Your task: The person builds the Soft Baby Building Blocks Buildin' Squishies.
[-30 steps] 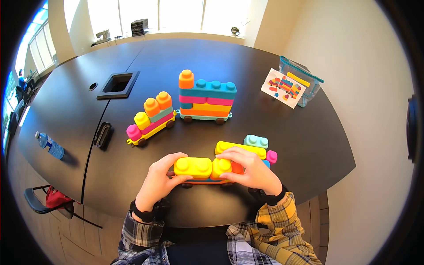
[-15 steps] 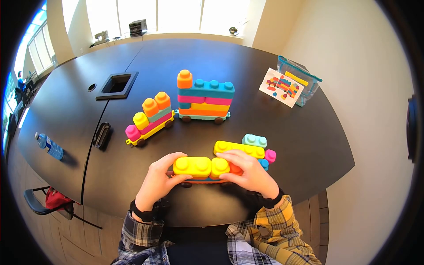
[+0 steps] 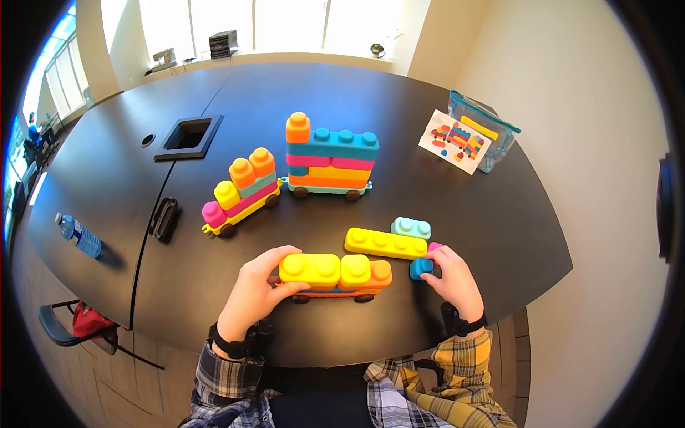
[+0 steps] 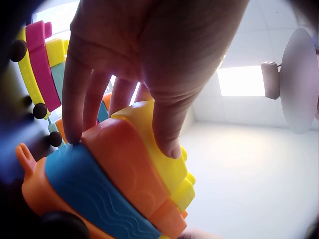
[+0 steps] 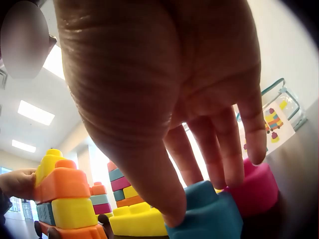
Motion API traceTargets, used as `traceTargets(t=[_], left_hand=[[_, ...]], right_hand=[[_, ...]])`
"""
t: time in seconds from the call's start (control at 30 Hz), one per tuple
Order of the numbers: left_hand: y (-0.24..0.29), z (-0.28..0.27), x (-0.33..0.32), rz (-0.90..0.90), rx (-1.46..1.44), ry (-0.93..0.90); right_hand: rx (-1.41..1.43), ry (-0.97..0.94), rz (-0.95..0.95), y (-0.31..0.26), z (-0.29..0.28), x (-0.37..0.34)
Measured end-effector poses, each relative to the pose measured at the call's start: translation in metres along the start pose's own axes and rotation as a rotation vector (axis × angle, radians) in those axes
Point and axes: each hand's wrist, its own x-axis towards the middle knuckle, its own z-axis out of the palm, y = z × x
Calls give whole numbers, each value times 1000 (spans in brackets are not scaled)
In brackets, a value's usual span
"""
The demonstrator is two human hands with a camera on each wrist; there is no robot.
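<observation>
The left hand [image 3: 251, 292] grips the left end of a long yellow block [image 3: 310, 269] on an orange wheeled wagon, thumb on the near side. A shorter yellow block [image 3: 355, 269] and an orange block [image 3: 381, 272] sit to its right. In the left wrist view, orange [image 4: 124, 159] and blue [image 4: 94, 191] layers show under the yellow. The right hand [image 3: 457, 285] holds a small blue block [image 3: 421, 268] between thumb and fingers, beside a pink block [image 5: 254, 189], partly hidden in the head view. Behind lie a long yellow block [image 3: 385, 243] and a light teal block [image 3: 411, 227].
Two built wagons, one small [image 3: 246, 191] and one tall [image 3: 332, 165], stand linked farther back. A picture card [image 3: 454, 141] leans against a clear bag [image 3: 499, 143] at the back right. On the left are a water bottle [image 3: 80, 235], a black case [image 3: 165, 220] and a table opening [image 3: 190, 137].
The right hand has left the shorter yellow block on the wagon and moved right to the small blue block. The left hand keeps its grip at the wagon's left end.
</observation>
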Motion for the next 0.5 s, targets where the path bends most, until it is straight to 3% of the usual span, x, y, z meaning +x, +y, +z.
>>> traceTargets(t=[0.27, 0.4, 0.47, 0.5], left_hand=[[-1, 0, 0, -8, -12, -1], [-1, 1, 0, -7, -17, -2], [-1, 1, 0, 5, -5, 3], [-1, 1, 0, 0, -10, -5]], right_hand=[[117, -42, 74, -1, -11, 4], [305, 29, 18, -40, -37, 21], [566, 58, -81, -52, -35, 28], [604, -12, -113, -54, -33, 31]])
